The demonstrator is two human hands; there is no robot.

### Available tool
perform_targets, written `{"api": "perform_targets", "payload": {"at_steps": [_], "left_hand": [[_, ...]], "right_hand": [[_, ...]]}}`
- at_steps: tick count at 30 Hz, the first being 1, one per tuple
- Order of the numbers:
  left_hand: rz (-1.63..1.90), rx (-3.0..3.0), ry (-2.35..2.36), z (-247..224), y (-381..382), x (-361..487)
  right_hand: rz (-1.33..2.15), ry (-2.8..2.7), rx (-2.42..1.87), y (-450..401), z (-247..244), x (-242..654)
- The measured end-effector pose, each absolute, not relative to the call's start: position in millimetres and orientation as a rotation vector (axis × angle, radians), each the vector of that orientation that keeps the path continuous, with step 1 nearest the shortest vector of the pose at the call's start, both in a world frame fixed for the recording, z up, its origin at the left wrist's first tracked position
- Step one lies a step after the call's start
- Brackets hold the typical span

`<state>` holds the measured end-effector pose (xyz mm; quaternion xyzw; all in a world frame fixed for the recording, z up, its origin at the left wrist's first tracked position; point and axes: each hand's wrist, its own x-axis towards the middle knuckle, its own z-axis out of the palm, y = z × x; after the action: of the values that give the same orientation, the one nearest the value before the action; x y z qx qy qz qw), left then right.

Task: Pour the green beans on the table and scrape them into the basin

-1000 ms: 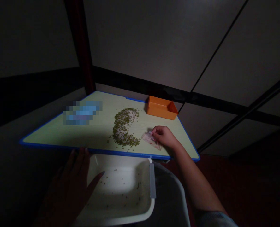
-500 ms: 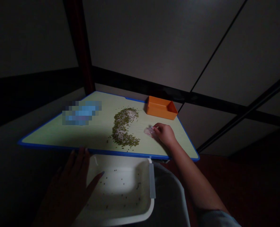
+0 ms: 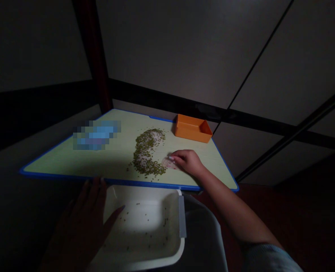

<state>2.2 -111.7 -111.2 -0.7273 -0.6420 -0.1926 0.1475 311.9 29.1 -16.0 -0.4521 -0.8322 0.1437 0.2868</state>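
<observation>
small clear plastic piece [image 3: 168, 164], pinched btwn thumb & fingers of the r hand [image 3: 189, 161], was at the r side of a curved pile of green & whitish grains [image 3: 145, 151] on a pale, blue-edged table [image 3: 124, 126]. l hand [image 3: 85, 217], in shadow, thumb & fingers spread, was at the l side of a white tub [image 3: 170, 260] below the table's nr edge, contact unclear. orange open box [image 3: 192, 129] stood nr the far r corner.

Blue item [image 3: 99, 135] (blurred, identity unclear)
</observation>
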Motion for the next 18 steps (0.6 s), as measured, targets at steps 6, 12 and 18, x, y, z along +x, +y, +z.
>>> {"api": "perform_targets", "payload": {"at_steps": [6, 12, 18], "left_hand": [[-0.548, -2.103, -1.837, -108.3, -112.2, 2.9], [-0.538, -2.108, -1.847, -107.1, -113.0, 2.5], [-0.494, -2.103, -1.906, -104.6, -113.5, 4.0]], "right_hand": [[0.524, -2.254, -1.058, 28.5, -17.5, 317.4], [0.61, -2.259, -0.988, 25.8, -18.1, 323.8], [0.767, -2.093, -1.094, 19.4, -9.9, 330.7]]}}
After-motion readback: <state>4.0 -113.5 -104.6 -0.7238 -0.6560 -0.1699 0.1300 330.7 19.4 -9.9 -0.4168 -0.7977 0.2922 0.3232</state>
